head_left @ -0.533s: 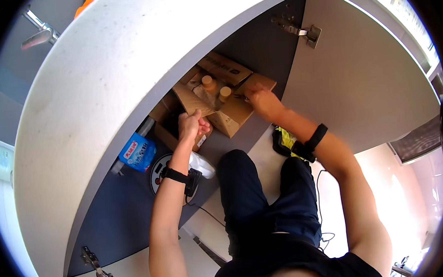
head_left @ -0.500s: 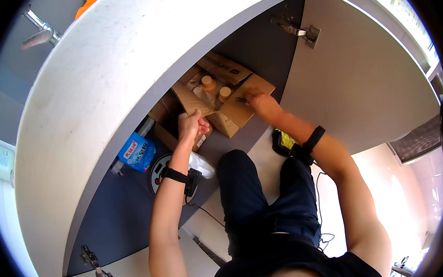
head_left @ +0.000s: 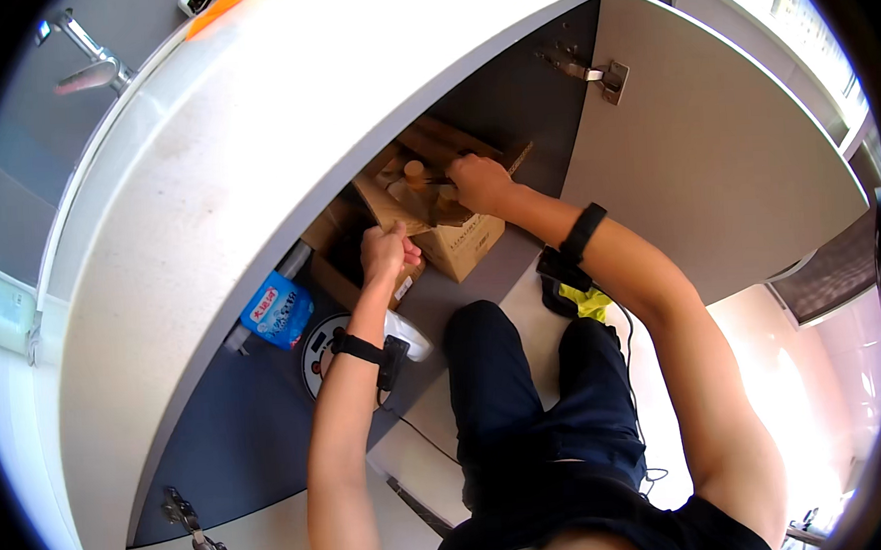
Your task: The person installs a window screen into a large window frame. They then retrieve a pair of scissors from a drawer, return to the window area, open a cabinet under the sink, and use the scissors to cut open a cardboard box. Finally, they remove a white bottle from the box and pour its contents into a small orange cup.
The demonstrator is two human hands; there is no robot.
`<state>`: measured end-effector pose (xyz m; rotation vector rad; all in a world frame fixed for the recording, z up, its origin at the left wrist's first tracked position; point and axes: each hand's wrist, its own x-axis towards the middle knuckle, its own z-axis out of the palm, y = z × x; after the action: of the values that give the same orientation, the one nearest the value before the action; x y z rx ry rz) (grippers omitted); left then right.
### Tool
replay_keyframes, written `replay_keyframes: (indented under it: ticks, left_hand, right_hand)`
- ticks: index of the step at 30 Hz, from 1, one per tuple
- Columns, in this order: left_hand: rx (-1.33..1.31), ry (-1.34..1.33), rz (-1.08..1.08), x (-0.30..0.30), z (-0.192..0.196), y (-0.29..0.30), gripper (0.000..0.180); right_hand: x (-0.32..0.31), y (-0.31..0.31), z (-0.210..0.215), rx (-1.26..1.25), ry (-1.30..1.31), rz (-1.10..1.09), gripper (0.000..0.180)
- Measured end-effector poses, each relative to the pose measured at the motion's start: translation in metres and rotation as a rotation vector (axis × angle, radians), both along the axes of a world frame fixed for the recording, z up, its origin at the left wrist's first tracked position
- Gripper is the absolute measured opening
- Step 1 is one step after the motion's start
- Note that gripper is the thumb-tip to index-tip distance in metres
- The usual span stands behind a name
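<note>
Left hand (head_left: 388,253) and right hand (head_left: 480,181) at 1 open cardboard box (head_left: 466,249) inside a low cabinet (head_left: 240,435).
The box stands on the far part of the cabinet floor, with 2 capped bottles (head_left: 414,171) visible inside. The left grip is narrow, fingers curled at the left flap (head_left: 389,203); whether it pinches the cardboard, I cannot tell. The right grip is bent over the opening, beside the right bottle; I cannot tell what it holds. Left of the box sit 1 second box (head_left: 335,280) and 1 blue packet (head_left: 282,325); 1 door (head_left: 723,151) stands open at right.
</note>
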<state>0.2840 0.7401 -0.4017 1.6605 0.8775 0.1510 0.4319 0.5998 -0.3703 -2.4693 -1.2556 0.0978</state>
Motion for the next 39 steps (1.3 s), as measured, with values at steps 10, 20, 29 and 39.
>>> replay_keyframes:
  ticks: [10,20,29,39]
  left_hand:
    - [1.659,-0.252,-0.217,0.002,0.042,-0.025,0.032]
    - [1.437,0.28,-0.354,-0.004,-0.015,-0.015,0.051]
    - [-0.03,0.003,-0.168,0.05,-0.056,0.024,0.006]
    - [0.312,-0.068,-0.05,0.018,-0.029,0.037,0.027]
  right_hand:
    - [0.014,-0.048,-0.082,0.37,0.415,-0.052,0.039]
    - [0.012,-0.034,-0.116,0.512,0.325,-0.148,0.041]
    - [0.011,-0.026,-0.128,0.543,0.377,-0.187,0.038]
    - [0.015,-0.06,-0.081,0.513,0.353,-0.09,0.021]
